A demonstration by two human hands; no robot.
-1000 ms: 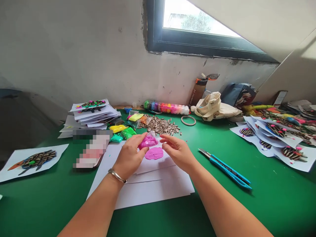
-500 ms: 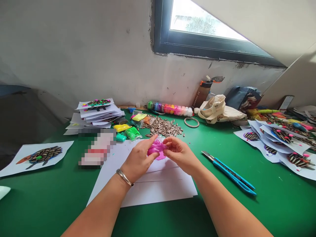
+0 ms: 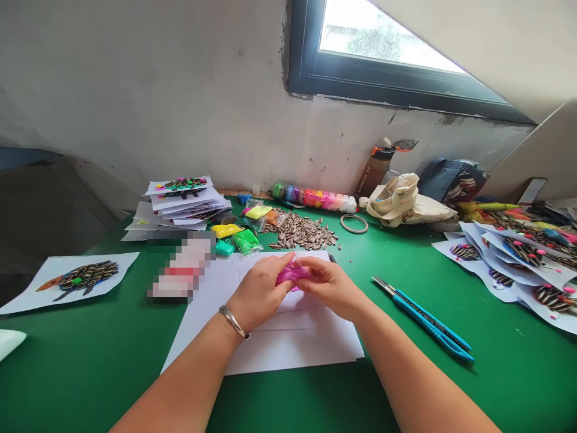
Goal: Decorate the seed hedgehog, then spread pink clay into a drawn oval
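Observation:
Both of my hands hold a small clear plastic bag of magenta modelling clay above white paper. My left hand, with a silver bangle at the wrist, is closed around the bag's left side. On the right side, my right hand pinches the plastic between thumb and fingers. The fingers hide part of the bag. Beyond the hands lies a heap of striped sunflower seeds. Bags of yellow clay and green clay rest to the left of the seeds.
A blue utility knife with its blade out lies to the right. Tape roll, cloth bag and bottle stand farther back. Seed-decorated pictures lie in a left stack, a right pile and singly at left.
My hands have closed in around the bag, and less of the magenta clay shows between them. The whole view has shifted slightly.

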